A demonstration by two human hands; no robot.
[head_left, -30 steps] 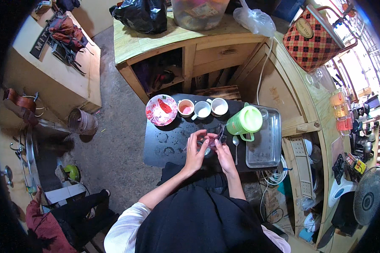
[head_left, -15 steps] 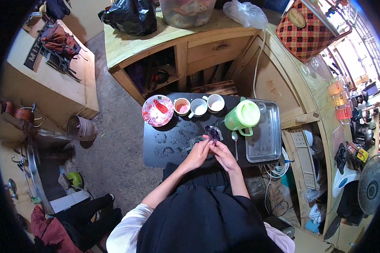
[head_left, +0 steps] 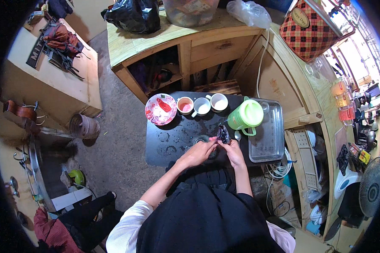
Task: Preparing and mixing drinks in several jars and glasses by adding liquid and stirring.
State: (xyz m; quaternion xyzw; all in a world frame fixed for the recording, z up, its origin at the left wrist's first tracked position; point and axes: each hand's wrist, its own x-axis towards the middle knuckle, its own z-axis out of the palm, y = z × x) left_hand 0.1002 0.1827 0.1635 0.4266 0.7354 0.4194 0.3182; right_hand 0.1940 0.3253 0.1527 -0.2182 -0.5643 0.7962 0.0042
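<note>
Over the near side of a low black table, my left hand and my right hand meet with pinched fingers. Between them is a small plastic bag with dark, almost black contents, held upright. A clear round glass sits just beyond my left hand, partly hidden by it. To the right of the bag lies a metal spoon. Beyond, a green lidded pitcher stands near three mugs in a row: one pinkish inside, two white.
A red-stained bowl with a red piece inside stands at the table's far left. A clear rectangular tray fills its right end. Wooden cabinets curve behind and right. At lower left, another person's dark-clothed legs extend over the floor.
The bag has swung more upright and shifted slightly right, with both hands still on it. The whole view has shifted a little; the tableware keeps its arrangement.
</note>
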